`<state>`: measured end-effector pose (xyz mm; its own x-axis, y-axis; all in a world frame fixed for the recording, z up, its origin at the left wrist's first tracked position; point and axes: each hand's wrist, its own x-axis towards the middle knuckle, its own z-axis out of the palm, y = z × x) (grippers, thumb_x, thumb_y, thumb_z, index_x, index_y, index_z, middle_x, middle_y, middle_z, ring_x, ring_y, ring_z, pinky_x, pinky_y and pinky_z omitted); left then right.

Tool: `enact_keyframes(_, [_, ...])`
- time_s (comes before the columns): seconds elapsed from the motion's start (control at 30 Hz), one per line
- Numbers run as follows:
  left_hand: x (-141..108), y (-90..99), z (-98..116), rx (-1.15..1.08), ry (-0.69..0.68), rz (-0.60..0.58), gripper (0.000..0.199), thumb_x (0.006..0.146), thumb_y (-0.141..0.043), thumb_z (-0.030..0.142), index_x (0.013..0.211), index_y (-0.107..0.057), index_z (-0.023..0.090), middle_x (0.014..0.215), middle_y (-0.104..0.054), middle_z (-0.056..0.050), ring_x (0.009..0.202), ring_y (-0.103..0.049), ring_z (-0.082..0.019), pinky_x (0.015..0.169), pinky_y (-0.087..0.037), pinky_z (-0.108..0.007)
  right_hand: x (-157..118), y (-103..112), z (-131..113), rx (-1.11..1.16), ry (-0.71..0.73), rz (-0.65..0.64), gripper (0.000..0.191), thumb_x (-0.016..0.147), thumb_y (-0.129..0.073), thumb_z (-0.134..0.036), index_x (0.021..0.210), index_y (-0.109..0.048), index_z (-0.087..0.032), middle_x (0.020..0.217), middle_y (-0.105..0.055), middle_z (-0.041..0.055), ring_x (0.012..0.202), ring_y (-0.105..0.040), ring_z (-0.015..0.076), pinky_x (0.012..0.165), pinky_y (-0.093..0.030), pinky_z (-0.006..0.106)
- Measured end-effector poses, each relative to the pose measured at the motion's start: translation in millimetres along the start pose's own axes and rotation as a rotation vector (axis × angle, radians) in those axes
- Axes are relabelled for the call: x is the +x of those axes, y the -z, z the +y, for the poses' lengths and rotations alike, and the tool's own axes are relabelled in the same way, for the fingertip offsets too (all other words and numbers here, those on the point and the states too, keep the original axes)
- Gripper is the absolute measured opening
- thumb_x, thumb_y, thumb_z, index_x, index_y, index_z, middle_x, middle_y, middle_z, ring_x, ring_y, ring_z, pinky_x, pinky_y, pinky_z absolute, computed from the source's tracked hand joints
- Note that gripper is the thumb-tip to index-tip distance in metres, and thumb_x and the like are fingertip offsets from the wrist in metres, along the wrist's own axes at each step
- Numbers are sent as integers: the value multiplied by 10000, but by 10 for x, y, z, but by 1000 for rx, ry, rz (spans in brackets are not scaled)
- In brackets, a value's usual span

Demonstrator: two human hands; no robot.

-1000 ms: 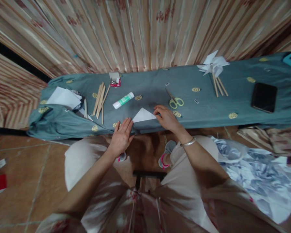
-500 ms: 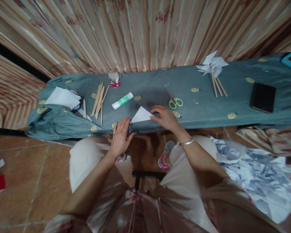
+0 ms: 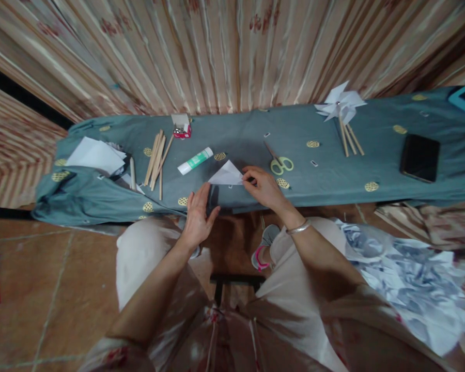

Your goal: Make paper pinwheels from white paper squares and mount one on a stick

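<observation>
A white sheet of paper folded into a triangle [image 3: 227, 174] is in front of me, its near edge a little above the cloth. My right hand [image 3: 261, 185] pinches its right corner between thumb and fingers. At the left corner is my left hand [image 3: 198, 214], open, palm down, fingers stretched out and fingertips by the paper's tip. Just behind the paper lies a glue stick [image 3: 196, 160] with a green label. Scissors [image 3: 281, 164] with pale green handles rest to the right, beyond my right hand.
Wooden sticks [image 3: 155, 159], a small red box [image 3: 182, 128] of metal pins and stacked white paper [image 3: 95, 155] lie left. Paper pinwheels [image 3: 341, 103] and a black phone-like object [image 3: 420, 157] lie right. Below right is a heap of folded white paper [image 3: 411, 284]. A curtain hangs behind.
The folded paper has moved slightly away from me and its near edge has lifted. My right hand has closed more tightly at its corner; my left hand has shifted slightly right.
</observation>
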<state>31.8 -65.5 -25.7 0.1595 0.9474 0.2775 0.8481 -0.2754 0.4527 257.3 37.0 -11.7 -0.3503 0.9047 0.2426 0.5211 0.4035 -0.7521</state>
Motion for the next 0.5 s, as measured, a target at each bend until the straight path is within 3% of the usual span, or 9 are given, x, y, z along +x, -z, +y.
enact_keyframes(0.23, [26,16,33,1,-12,-8,646,1004,-431,381,1578,-194,203,1574,-387,-210,1467,-377,-305,1186,-274,-589,5,-40,24,-50,-2,-29,57,826,-628,-220,867,-669,-218,1227,-688,116,1149,-634,264,939,-546,457])
enact_keyframes(0.5, [142,-58,128,171,-102,-52,492,981,-483,328,1461,-473,220,1643,-245,-193,1532,-205,-357,1158,-276,-617,63,-151,-70,-160,-50,62,147,810,-732,-295,908,-676,-201,1242,-682,145,1181,-610,296,1071,-443,484])
